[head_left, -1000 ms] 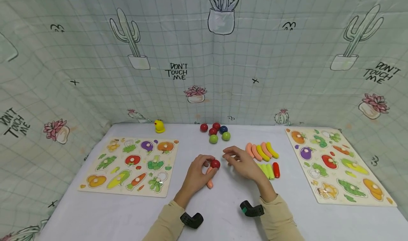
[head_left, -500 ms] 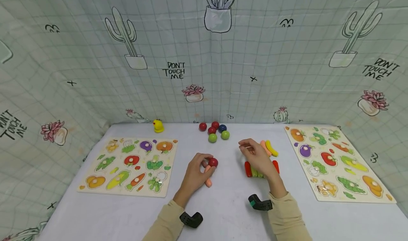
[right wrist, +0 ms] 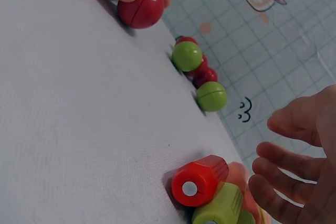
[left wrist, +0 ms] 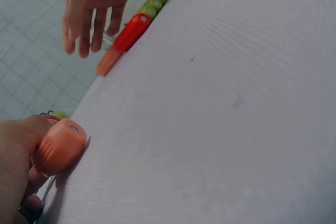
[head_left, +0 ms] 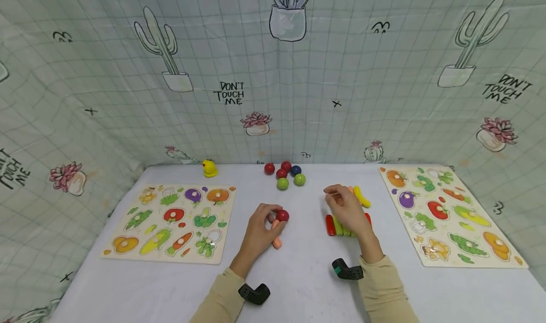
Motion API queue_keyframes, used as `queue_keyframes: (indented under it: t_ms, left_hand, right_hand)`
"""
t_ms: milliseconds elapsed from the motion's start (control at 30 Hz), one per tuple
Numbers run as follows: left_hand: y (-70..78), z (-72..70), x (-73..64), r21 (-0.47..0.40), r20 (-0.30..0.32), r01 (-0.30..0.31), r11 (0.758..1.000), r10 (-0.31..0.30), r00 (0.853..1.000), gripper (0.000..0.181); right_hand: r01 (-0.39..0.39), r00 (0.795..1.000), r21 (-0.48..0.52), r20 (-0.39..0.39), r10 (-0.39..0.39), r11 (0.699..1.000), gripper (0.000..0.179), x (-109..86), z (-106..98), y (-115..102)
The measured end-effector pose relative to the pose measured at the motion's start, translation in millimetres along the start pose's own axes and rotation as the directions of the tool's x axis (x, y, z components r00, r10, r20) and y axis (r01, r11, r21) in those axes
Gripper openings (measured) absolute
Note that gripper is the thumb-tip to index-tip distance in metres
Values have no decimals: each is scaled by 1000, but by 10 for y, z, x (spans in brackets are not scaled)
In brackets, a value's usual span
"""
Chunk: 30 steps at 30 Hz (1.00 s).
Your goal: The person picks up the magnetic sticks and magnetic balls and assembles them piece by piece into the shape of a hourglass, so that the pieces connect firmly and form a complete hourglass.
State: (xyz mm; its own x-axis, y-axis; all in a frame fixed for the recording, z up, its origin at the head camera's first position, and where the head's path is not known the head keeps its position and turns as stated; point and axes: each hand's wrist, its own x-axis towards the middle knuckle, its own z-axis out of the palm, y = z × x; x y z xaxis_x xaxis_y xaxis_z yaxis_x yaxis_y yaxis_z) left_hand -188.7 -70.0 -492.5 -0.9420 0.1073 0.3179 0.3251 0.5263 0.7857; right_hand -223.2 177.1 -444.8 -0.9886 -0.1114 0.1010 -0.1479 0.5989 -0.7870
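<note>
The white desk (head_left: 307, 285) carries a left board (head_left: 162, 257) and a right board (head_left: 486, 262), with the work between them. The right hand (head_left: 347, 210) hangs above the desk, fingers loosely bent and parted, with nothing in its grasp. The left hand (head_left: 259, 228) is drawn in to a pinch. Below the right hand lies a row of green sticks (head_left: 338, 226) with a red stick (head_left: 330, 225) at its left end; a banana (head_left: 362, 197) shows beyond. A salmon stick (head_left: 277, 242) lies against the left hand, though whether it is gripped is hard to tell. The red ball (head_left: 282, 216) is in that pinch, at the stick's far end. The step in hand seems to be steadying ball and stick together; another piece would call for lowering the right hand and pinching just one, leaving its neighbours undisturbed.
</note>
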Motion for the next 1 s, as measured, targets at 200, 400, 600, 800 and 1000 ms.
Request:
queue_keyframes:
  t_ms: [200,400,600,800,1000]
  left_hand:
    - [6,-11,-24,-3,5,6,1000,-6,1000,35]
    - [6,-5,-8,-14,-10,-9,1000,9,1000,36]
    - [-1,-10,-13,-1,1,-1,1000,1,1000,35]
    - [11,-16,-26,-3,20,19,1000,-19,1000,35]
    - [5,-10,-21,-7,18,20,1000,-20,1000,36]
  right_hand:
    - [-8,1000,-62,-21,6,998,27,-8,46,-3]
    - [0,1000,-81,-14,-1,997,27,-4,28,-10]
    - [-12,999,-71,44,15,997,24,-11,63,-10]
    - [3,997,-112,72,5,994,23,-40,130,-27]
    - [58,996,-107,77,-50,993,21,-39,150,-55]
